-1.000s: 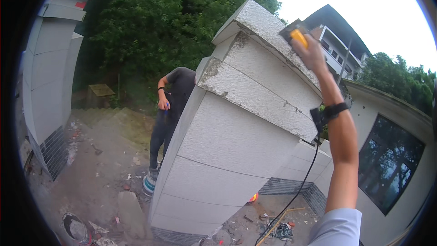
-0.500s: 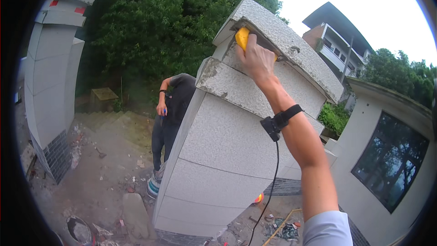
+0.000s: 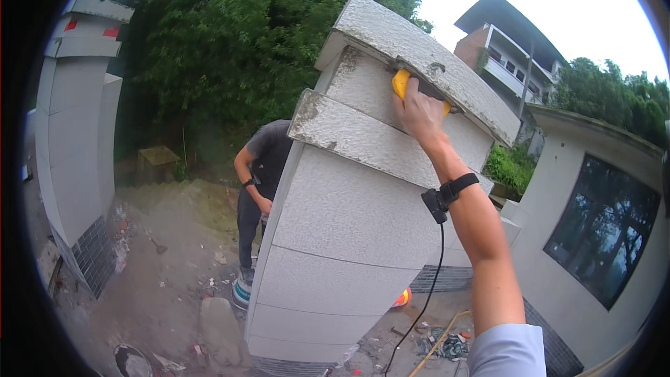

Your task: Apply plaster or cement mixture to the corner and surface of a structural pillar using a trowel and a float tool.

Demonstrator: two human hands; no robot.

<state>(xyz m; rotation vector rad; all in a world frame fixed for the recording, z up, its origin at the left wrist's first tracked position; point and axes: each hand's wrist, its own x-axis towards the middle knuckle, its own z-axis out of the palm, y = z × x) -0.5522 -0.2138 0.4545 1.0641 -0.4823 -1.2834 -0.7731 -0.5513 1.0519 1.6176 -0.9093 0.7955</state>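
Note:
My right hand (image 3: 421, 108) reaches up from the lower right, its fingers closed round a yellow sponge (image 3: 401, 84). My fingers hide most of the sponge; yellow shows on both sides of the hand. It presses into the recess right under the top slab (image 3: 419, 56) of a pale stone-clad pillar (image 3: 342, 202). Grey mortar smears mark the slab's lower edge beside it. Below the hand, a projecting stone band (image 3: 349, 126) runs round the pillar. A black strap with a small device (image 3: 440, 199) sits on my right wrist, and a cable hangs from it. My left hand is out of view.
Behind the pillar's left side stands another person (image 3: 265, 167) in dark clothes, beside a bucket (image 3: 241, 292). A second pillar (image 3: 77, 126) rises at far left. Rubble and another bucket (image 3: 132, 361) lie below; a windowed wall (image 3: 544, 153) stands right.
My right hand has slid the sponge rightward along the recess, away from the slab's left corner. The view has shifted slightly. The other person's arm has moved lower.

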